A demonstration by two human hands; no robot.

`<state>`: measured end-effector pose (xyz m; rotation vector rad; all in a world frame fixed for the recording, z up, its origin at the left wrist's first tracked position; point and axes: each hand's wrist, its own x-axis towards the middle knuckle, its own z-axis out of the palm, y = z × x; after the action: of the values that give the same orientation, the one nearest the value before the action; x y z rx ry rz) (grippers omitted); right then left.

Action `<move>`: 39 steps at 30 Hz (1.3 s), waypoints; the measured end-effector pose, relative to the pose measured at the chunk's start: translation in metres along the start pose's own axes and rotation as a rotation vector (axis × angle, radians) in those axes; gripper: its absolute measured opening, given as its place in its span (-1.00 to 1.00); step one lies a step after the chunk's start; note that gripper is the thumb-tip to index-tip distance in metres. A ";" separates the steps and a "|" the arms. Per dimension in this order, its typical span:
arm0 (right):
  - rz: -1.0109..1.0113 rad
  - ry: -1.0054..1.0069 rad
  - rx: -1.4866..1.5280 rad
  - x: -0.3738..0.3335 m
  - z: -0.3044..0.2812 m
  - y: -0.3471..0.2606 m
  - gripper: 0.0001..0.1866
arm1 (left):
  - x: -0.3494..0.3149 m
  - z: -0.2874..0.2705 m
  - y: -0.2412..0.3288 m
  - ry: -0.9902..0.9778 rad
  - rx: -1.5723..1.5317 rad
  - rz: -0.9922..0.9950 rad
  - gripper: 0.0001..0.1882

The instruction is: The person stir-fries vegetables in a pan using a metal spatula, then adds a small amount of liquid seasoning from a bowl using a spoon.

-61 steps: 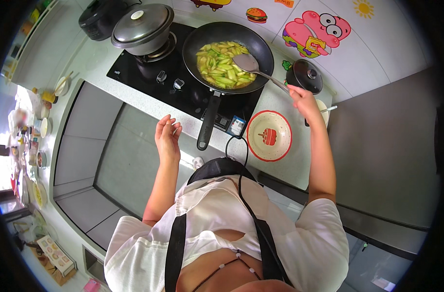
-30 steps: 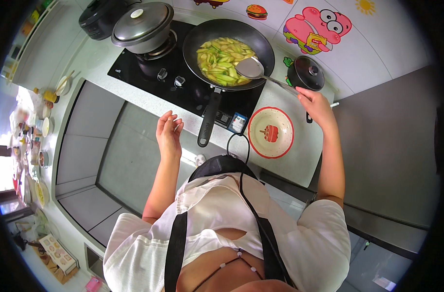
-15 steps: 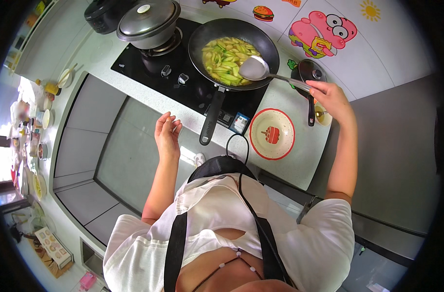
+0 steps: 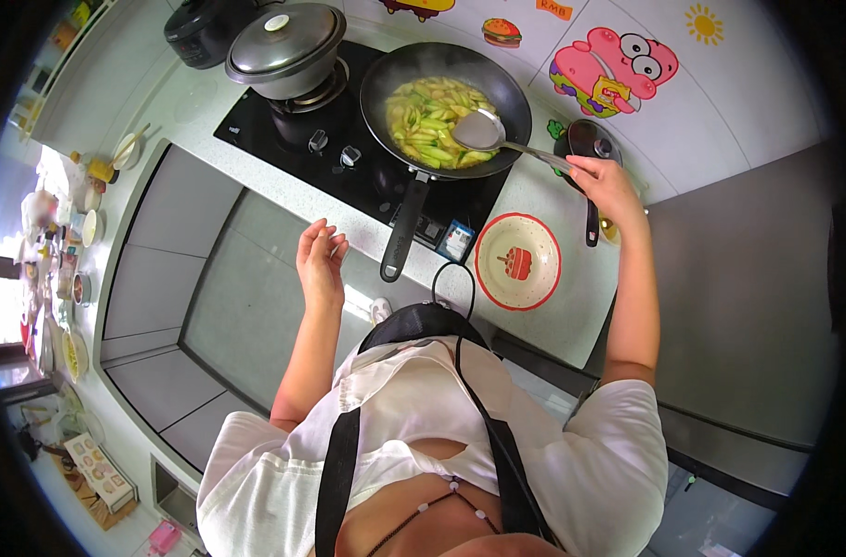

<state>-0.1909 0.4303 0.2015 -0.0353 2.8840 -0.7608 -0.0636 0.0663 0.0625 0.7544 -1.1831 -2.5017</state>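
Observation:
My right hand (image 4: 610,190) is closed round the handle of a metal spatula (image 4: 479,130). The spatula's blade rests at the right side of green sliced vegetables (image 4: 432,116) in a black wok (image 4: 376,88). Steam rises from the wok, which sits on the black glass gas hob (image 4: 284,139). Its long black handle (image 4: 406,223) points toward me. Off the counter's front edge, my left hand (image 4: 322,265) hangs in the air with bent, loosely parted fingers and nothing in it. A cream bowl with a red rim (image 4: 517,295) stands on the counter right of the wok handle.
A lidded metal pot (image 4: 288,56) is on the hob's left burner, with a black rice cooker (image 4: 205,32) behind it. A small black lidded pan (image 4: 590,139) stands at the back right. Dishes and bowls (image 4: 75,353) line the left counter. A grey panel (image 4: 738,278) bounds the right.
My right hand has shifted slightly left and down, and the spatula blade sits a little further right in the wok. More steam shows. My left hand has hardly moved.

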 end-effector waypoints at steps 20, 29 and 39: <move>-0.004 -0.098 0.198 0.004 0.003 0.021 -0.67 | -0.003 -0.002 -0.002 0.029 0.007 -0.012 -0.80; -0.434 0.203 -0.555 -0.008 -0.063 -0.036 -0.69 | -0.004 -0.007 0.000 0.039 -0.008 0.007 -0.81; -0.532 0.313 -0.875 0.012 -0.066 -0.066 -0.76 | -0.003 -0.011 -0.002 0.042 -0.025 0.005 -0.81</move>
<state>-0.2141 0.4045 0.2884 -0.8664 3.2743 0.5588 -0.0547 0.0621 0.0562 0.7930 -1.1367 -2.4796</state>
